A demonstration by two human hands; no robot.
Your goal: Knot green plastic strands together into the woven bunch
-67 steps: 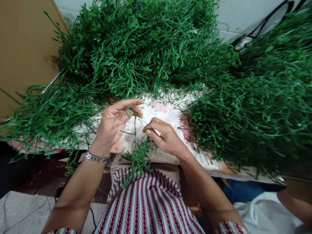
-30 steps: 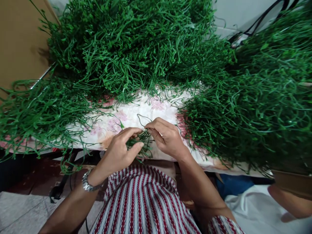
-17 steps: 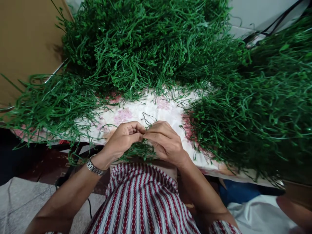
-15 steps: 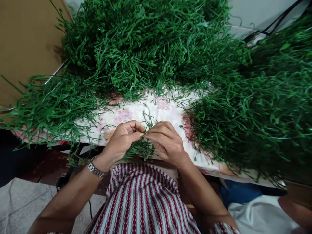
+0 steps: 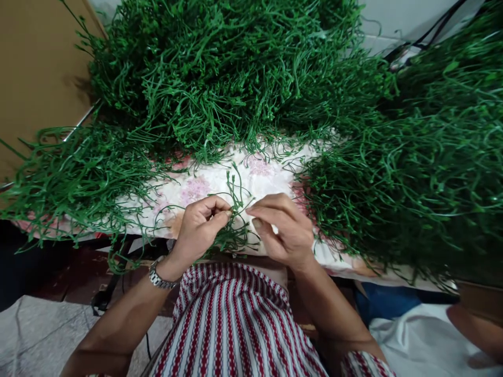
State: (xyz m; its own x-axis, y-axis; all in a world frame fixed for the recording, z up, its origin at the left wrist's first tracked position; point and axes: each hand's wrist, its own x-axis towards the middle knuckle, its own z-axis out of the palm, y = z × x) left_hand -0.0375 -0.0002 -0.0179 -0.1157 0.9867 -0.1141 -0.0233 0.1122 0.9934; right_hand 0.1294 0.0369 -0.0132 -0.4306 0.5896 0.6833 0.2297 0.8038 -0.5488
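Note:
My left hand point(image 5: 202, 225), with a metal-banded watch on its wrist, pinches a thin green artificial-plant sprig point(image 5: 236, 193) between thumb and forefinger. The sprig's forked stems point up and away over the cloth. Just to its right is my right hand point(image 5: 286, 228), thumb and fingers apart, the fingertips close to a stem end; nothing shows in its grasp. Below both hands, at the table's near edge, lies a small heap of loose green stems point(image 5: 233, 240), partly hidden by my left hand.
A flowered white cloth point(image 5: 271, 180) covers the table. Tall heaps of green stems stand at the back point(image 5: 236, 68) and right point(image 5: 412, 188), with a lower heap point(image 5: 86, 178) at left. Dark cables point(image 5: 440, 26) run at back right. Another person's light clothing point(image 5: 416, 340) shows at lower right.
My right hand has drawn back to the right from my left hand, and its fingers have parted. More of the sprig now shows above my left fingers.

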